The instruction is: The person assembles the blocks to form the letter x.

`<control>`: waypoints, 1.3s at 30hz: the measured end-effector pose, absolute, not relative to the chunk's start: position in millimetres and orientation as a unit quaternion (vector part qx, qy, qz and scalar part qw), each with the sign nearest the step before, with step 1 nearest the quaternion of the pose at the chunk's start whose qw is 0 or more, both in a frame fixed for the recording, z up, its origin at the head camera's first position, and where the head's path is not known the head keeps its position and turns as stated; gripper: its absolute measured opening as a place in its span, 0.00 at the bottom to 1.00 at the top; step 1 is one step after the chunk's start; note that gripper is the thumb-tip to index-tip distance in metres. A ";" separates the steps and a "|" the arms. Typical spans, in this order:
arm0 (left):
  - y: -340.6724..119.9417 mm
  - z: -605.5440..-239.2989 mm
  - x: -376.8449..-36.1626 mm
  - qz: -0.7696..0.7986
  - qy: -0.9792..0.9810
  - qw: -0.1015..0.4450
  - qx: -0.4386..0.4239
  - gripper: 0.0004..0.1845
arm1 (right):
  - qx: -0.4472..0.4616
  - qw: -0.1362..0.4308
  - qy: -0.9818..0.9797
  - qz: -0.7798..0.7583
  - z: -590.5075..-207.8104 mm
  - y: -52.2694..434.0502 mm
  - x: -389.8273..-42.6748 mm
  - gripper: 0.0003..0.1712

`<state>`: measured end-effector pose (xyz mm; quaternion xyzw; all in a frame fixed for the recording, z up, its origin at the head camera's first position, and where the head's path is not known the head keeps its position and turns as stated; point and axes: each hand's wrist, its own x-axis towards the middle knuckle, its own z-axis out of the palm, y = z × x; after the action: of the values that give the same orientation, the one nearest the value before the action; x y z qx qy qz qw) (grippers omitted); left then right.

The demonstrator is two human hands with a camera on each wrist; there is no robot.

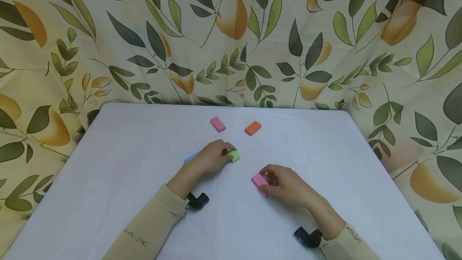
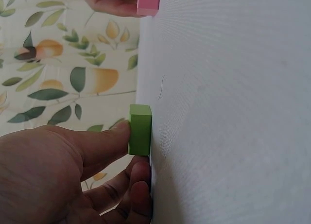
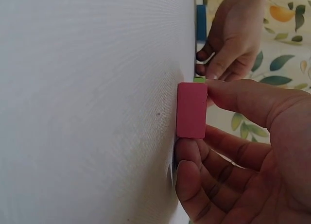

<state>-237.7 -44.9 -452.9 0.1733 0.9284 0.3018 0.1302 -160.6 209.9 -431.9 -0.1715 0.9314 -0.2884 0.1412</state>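
Looking down from the head view, the left hand (image 1: pixel 213 156) pinches a green block (image 1: pixel 234 156) at its fingertips on the white table (image 1: pixel 126 163), while the right hand (image 1: pixel 285 183) grips a pink block (image 1: pixel 259 180) that lies just left of its fingers. A blue block (image 1: pixel 191 157) peeks out from behind the left hand on its outer side, touching or nearly touching it. Beyond the left hand's grip, further up the table, lie a second pink block (image 1: pixel 217 124) and an orange block (image 1: pixel 252 128), well apart from both hands. A leaf-patterned curtain (image 1: pixel 231 35) hangs behind the table. Turning to the left wrist view, the thumb (image 2: pixel 104 141) presses one face of the green block (image 2: pixel 140 129) and curled fingers (image 2: pixel 141 185) close in below it, so the block is clamped against the table (image 2: pixel 233 112); the pink block (image 2: pixel 148 3) shows at the top edge, held by the other hand (image 2: pixel 112 1). Moving to the right wrist view, the thumb (image 3: pixel 238 100) and fingers (image 3: pixel 194 161) clasp the pink block (image 3: pixel 191 110) by its ends, flat on the table (image 3: pixel 87 97); beyond this grip the left hand (image 3: pixel 233 37) is seen with the blue block (image 3: pixel 201 22) beside it.
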 end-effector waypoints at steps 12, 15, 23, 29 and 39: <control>-44.9 -449.7 -235.9 0.302 0.929 0.135 0.165 0.18 | -0.175 0.134 0.936 -0.274 -431.2 207.8 -161.0 0.17; -45.0 -449.8 -235.6 0.303 0.928 0.131 0.170 0.18 | -0.175 0.135 0.936 -0.275 -431.4 207.5 -161.4 0.17; -45.4 -451.1 -236.0 0.303 0.928 0.127 0.176 0.17 | -0.177 0.133 0.934 -0.280 -432.1 206.3 -163.0 0.17; -45.3 -449.4 -234.9 0.309 0.926 0.130 0.175 0.17 | -0.174 0.138 0.934 -0.281 -432.1 205.7 -163.8 0.17; -45.6 -448.3 -234.8 0.313 0.925 0.133 0.172 0.18 | -0.171 0.137 0.934 -0.282 -432.1 204.4 -163.9 0.17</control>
<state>-234.8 -45.6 -448.3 0.1719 0.9246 0.3130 0.1329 -163.9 204.4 -432.1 -0.1711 0.9339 -0.2825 0.1366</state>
